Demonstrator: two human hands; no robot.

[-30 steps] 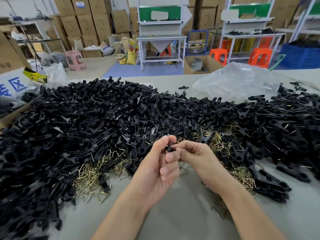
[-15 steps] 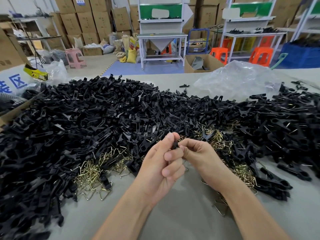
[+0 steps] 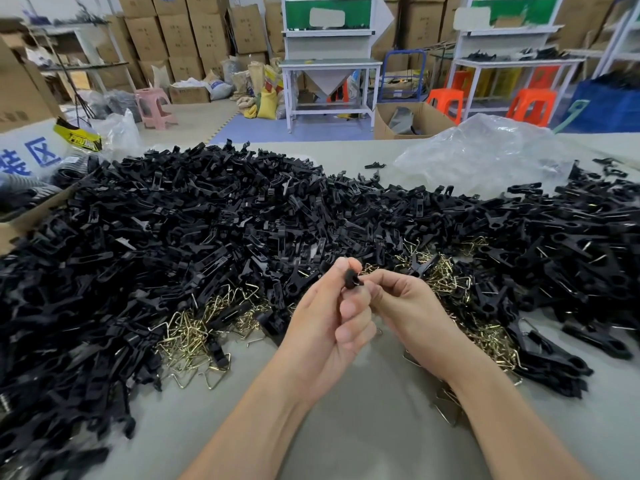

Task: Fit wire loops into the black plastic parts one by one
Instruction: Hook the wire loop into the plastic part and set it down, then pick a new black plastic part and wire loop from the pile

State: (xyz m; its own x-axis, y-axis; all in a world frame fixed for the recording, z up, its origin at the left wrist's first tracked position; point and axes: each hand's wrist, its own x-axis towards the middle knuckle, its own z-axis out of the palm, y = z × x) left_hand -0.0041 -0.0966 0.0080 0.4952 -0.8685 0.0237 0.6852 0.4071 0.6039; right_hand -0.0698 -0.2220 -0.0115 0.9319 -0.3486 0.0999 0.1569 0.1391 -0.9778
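Black plastic part [image 3: 350, 279]: held between both my hands, above the table [image 3: 363, 438], in front of the heap [image 3: 207, 220].
Left hand [image 3: 329, 327]: thumb and curled fingers grip the part.
Right hand [image 3: 412, 306]: fingertips pinch its end; I cannot tell if they hold a wire loop.
Change: hands slightly higher than a second ago, same part; I judge fitting unfinished.
Writing: blue "装区" on the white sheet [image 3: 31, 157]; yellow label [image 3: 78, 140] unreadable.

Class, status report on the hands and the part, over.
Left hand and right hand both pinching one black plastic part. Loop seating hidden. Nothing blocking.
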